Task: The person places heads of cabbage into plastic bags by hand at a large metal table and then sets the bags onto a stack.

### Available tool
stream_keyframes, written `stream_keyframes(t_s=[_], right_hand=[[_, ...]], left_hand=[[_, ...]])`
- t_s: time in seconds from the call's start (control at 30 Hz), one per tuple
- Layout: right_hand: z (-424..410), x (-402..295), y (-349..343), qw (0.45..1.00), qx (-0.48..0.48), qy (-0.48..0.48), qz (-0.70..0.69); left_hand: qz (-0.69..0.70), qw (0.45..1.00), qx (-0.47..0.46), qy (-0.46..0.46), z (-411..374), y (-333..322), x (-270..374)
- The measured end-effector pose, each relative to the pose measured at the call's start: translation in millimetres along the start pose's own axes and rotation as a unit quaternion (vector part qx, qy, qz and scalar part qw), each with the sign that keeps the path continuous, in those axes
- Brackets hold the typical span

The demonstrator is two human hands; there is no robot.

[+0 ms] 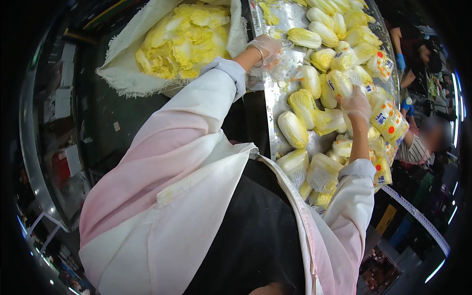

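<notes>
My left hand point(267, 49), in a clear plastic glove with a bangle at the wrist, is over the metal table's edge. Its fingers reach into crumpled clear plastic bags point(258, 78); whether they grip one is hard to see. My right hand point(356, 105), also gloved, grips the near end of a napa cabbage in a printed clear bag point(339, 84). Bare napa cabbages surround it, among them one lying apart point(304, 38) and another close to the table's near edge point(292, 129). Bagged cabbages point(389, 121) are heaped at the right, and more point(324, 172) lie nearer me.
A white woven sack point(125, 70) full of loose yellow cabbage leaves point(184, 40) stands left of the metal table point(273, 107). Leaf scraps lie on the tabletop. Across the table are other people, one in a striped sleeve point(409, 149), another wearing a blue glove point(401, 62).
</notes>
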State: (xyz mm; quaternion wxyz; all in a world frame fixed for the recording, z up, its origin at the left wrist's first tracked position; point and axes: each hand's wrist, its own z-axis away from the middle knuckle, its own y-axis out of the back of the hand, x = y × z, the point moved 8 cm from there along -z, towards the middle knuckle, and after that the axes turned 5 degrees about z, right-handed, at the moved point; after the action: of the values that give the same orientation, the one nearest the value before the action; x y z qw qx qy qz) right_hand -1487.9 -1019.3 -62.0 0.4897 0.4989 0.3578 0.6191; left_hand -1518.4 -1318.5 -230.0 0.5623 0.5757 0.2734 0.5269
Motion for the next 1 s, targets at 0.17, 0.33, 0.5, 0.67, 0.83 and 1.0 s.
stream_keyframes(t_s=[0.17, 0.33, 0.5, 0.67, 0.83, 1.0], right_hand=[[-3.0, 32.7, -1.9, 0.897, 0.0, -0.014, -0.441], [8.9, 78.8, -29.2, 0.44, -0.007, -0.042, -0.897], [27.9, 98.3, -47.1, 0.343, 0.013, -0.062, -0.937], [44.1, 104.4, -43.1, 0.365, -0.037, -0.033, -0.93], [47.6, 107.2, -30.5, 0.386, -0.034, -0.032, -0.922], [54.9, 106.7, 12.2, 0.433, -0.007, 0.009, -0.901]], left_hand=[[0.122, 0.981, -0.053, 0.144, 1.0, -3.7, 6.7], [0.192, 0.959, -0.004, 0.21, 10.8, 4.4, 4.5], [0.156, 0.975, 0.026, 0.158, 6.6, -6.2, -5.4], [0.367, 0.905, 0.116, 0.178, 8.7, 7.8, -6.7], [0.379, 0.925, 0.028, -0.022, -1.5, 86.3, 102.9], [0.239, 0.968, -0.041, -0.064, -42.3, 120.9, 204.0]])
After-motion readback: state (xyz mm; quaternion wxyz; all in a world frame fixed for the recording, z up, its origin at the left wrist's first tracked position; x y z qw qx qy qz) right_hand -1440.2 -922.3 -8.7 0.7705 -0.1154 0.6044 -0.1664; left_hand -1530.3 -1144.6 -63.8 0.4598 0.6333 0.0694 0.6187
